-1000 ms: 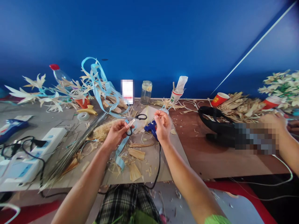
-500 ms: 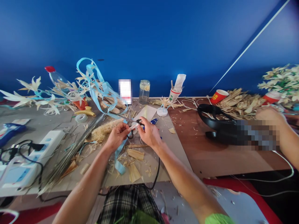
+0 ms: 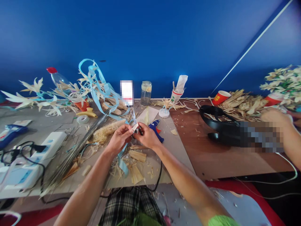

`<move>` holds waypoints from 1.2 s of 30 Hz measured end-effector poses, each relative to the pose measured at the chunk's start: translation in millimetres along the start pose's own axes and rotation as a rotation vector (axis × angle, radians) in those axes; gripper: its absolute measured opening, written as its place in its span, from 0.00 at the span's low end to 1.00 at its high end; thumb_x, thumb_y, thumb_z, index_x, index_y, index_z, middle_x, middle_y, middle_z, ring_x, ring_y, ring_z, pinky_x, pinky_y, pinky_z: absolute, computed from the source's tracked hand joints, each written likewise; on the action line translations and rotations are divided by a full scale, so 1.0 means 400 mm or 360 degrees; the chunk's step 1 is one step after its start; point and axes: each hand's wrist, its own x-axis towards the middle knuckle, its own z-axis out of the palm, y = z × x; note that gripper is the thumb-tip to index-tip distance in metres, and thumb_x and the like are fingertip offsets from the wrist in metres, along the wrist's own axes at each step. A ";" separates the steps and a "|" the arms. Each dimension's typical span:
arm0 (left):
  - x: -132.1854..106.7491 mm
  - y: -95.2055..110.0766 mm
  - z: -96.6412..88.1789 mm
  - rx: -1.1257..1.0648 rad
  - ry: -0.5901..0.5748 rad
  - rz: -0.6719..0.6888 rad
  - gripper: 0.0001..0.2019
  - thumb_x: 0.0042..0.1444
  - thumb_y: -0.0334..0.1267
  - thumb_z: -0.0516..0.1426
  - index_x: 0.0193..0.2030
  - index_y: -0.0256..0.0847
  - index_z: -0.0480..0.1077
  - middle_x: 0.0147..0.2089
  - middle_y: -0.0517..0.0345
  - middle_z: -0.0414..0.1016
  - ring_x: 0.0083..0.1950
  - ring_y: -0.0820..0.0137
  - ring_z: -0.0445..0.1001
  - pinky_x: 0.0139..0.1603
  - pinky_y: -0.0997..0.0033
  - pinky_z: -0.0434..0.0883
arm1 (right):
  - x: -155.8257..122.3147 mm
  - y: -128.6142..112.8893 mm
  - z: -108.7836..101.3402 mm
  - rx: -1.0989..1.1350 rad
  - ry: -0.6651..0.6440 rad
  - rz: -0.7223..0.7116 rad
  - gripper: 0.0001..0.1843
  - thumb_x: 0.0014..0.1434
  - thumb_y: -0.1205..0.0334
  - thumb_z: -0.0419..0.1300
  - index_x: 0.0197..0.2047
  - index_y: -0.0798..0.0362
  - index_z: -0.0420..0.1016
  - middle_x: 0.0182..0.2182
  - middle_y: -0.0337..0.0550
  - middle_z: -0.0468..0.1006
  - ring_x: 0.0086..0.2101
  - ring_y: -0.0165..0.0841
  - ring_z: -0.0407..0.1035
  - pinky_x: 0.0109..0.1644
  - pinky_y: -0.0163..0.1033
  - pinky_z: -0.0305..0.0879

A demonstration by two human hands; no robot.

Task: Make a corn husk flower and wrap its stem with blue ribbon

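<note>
My left hand point(image 3: 119, 138) is closed in a pinch on a light blue ribbon point(image 3: 122, 163) and a small pale piece point(image 3: 135, 127). The ribbon hangs from the hand down over the husk scraps. My right hand point(image 3: 147, 137) touches the left one and is closed on the black-handled scissors point(image 3: 140, 130), whose thin blades point up and away. A blue glue gun point(image 3: 155, 128) lies just right of my right hand. A white disc point(image 3: 164, 113) sits on the table beyond it.
A wire bundle point(image 3: 75, 147), a power strip point(image 3: 50, 141) and cables lie left. Husk flowers with blue ribbon point(image 3: 94, 81), a bottle point(image 3: 57, 77), a jar point(image 3: 146, 92) and cups point(image 3: 221, 97) line the back. At right are a black object point(image 3: 218, 124) and another person's hand point(image 3: 276, 121).
My right hand let go of the white disc, came left over the glue gun to meet my left hand, and closed on the scissors that the left hand held.
</note>
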 end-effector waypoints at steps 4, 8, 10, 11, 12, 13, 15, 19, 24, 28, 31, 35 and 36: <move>0.000 0.019 0.001 -0.0174 0.0100 0.0033 0.12 0.45 0.36 0.65 0.28 0.38 0.64 0.28 0.64 0.70 0.17 0.85 0.53 0.18 0.81 0.54 | 0.022 0.013 -0.008 0.0455 0.0164 0.0082 0.23 0.48 0.58 0.60 0.49 0.53 0.68 0.27 0.37 0.73 0.27 0.29 0.66 0.30 0.32 0.61; 0.007 0.034 -0.015 -0.0197 0.0294 0.0027 0.12 0.46 0.38 0.64 0.28 0.37 0.64 0.23 0.64 0.68 0.15 0.85 0.51 0.16 0.82 0.52 | 0.023 -0.001 -0.024 0.0800 0.0137 0.0129 0.25 0.47 0.58 0.60 0.48 0.56 0.65 0.24 0.35 0.70 0.23 0.26 0.63 0.27 0.31 0.59; 0.011 0.033 -0.021 -0.0228 0.0324 0.0022 0.12 0.45 0.38 0.64 0.28 0.38 0.64 0.21 0.65 0.67 0.15 0.85 0.51 0.15 0.82 0.52 | 0.010 -0.011 -0.018 0.0777 0.0049 0.0117 0.23 0.47 0.56 0.60 0.46 0.56 0.66 0.24 0.35 0.70 0.23 0.26 0.63 0.27 0.30 0.59; 0.013 0.030 -0.023 -0.0250 0.0326 0.0022 0.12 0.45 0.37 0.64 0.28 0.38 0.64 0.21 0.65 0.67 0.15 0.85 0.51 0.15 0.83 0.52 | 0.002 -0.015 -0.011 0.0715 0.0018 0.0087 0.22 0.48 0.55 0.60 0.45 0.55 0.66 0.24 0.35 0.70 0.23 0.26 0.63 0.27 0.30 0.59; 0.015 0.026 -0.025 -0.0271 0.0321 0.0026 0.12 0.45 0.37 0.64 0.28 0.38 0.64 0.21 0.65 0.66 0.14 0.86 0.51 0.15 0.83 0.52 | -0.006 -0.018 -0.002 0.0607 -0.0001 0.0034 0.20 0.48 0.55 0.60 0.44 0.55 0.66 0.25 0.36 0.71 0.24 0.27 0.64 0.28 0.31 0.60; 0.017 0.022 -0.026 -0.0291 0.0305 0.0032 0.12 0.45 0.37 0.64 0.28 0.38 0.64 0.21 0.65 0.66 0.14 0.86 0.51 0.15 0.83 0.52 | -0.015 -0.019 0.008 0.0462 -0.0019 -0.0035 0.19 0.49 0.56 0.60 0.44 0.55 0.67 0.25 0.36 0.72 0.25 0.27 0.65 0.29 0.31 0.60; 0.019 0.015 -0.026 -0.0320 0.0267 0.0052 0.12 0.45 0.37 0.64 0.29 0.38 0.64 0.21 0.65 0.66 0.15 0.86 0.51 0.15 0.83 0.51 | -0.027 -0.021 0.023 0.0179 -0.0043 -0.0163 0.19 0.50 0.56 0.61 0.44 0.54 0.68 0.25 0.36 0.73 0.25 0.28 0.66 0.30 0.31 0.60; 0.015 0.010 -0.019 -0.0331 0.0260 0.0048 0.11 0.46 0.36 0.64 0.29 0.38 0.64 0.22 0.66 0.66 0.15 0.86 0.53 0.16 0.84 0.54 | -0.035 -0.021 0.031 -0.0081 -0.0035 -0.0245 0.19 0.52 0.56 0.59 0.46 0.54 0.68 0.24 0.37 0.74 0.24 0.28 0.67 0.29 0.31 0.59; 0.007 0.013 -0.001 -0.0295 0.0251 -0.0054 0.14 0.44 0.39 0.65 0.30 0.39 0.63 0.23 0.65 0.68 0.20 0.80 0.66 0.18 0.82 0.62 | -0.032 -0.021 0.028 -0.0157 -0.0036 -0.0280 0.19 0.53 0.55 0.59 0.47 0.54 0.67 0.25 0.38 0.74 0.25 0.30 0.68 0.28 0.31 0.57; 0.006 0.010 0.002 -0.0303 0.0232 -0.0082 0.14 0.43 0.38 0.66 0.30 0.38 0.64 0.23 0.65 0.69 0.21 0.79 0.68 0.19 0.83 0.63 | -0.032 -0.021 0.029 -0.0147 -0.0032 -0.0272 0.17 0.55 0.56 0.58 0.46 0.54 0.67 0.25 0.38 0.74 0.25 0.29 0.67 0.27 0.31 0.56; 0.006 0.008 0.002 -0.0315 0.0193 -0.0084 0.14 0.43 0.37 0.66 0.30 0.38 0.64 0.23 0.65 0.69 0.21 0.80 0.67 0.20 0.82 0.65 | -0.032 -0.020 0.030 -0.0106 -0.0013 -0.0263 0.17 0.55 0.57 0.57 0.47 0.54 0.66 0.25 0.38 0.74 0.24 0.29 0.67 0.27 0.31 0.56; 0.006 0.005 0.000 -0.0325 0.0154 -0.0095 0.14 0.44 0.37 0.65 0.30 0.38 0.63 0.23 0.65 0.68 0.20 0.81 0.66 0.19 0.83 0.63 | -0.032 -0.018 0.033 -0.0058 -0.0030 -0.0265 0.18 0.55 0.56 0.57 0.48 0.55 0.66 0.25 0.38 0.73 0.24 0.29 0.67 0.26 0.31 0.57; 0.006 0.004 -0.001 -0.0332 0.0147 -0.0094 0.14 0.44 0.37 0.65 0.30 0.38 0.63 0.23 0.65 0.68 0.20 0.81 0.65 0.19 0.83 0.63 | -0.032 -0.017 0.034 -0.0048 -0.0032 -0.0268 0.18 0.55 0.56 0.58 0.48 0.55 0.66 0.25 0.38 0.73 0.24 0.29 0.67 0.26 0.31 0.57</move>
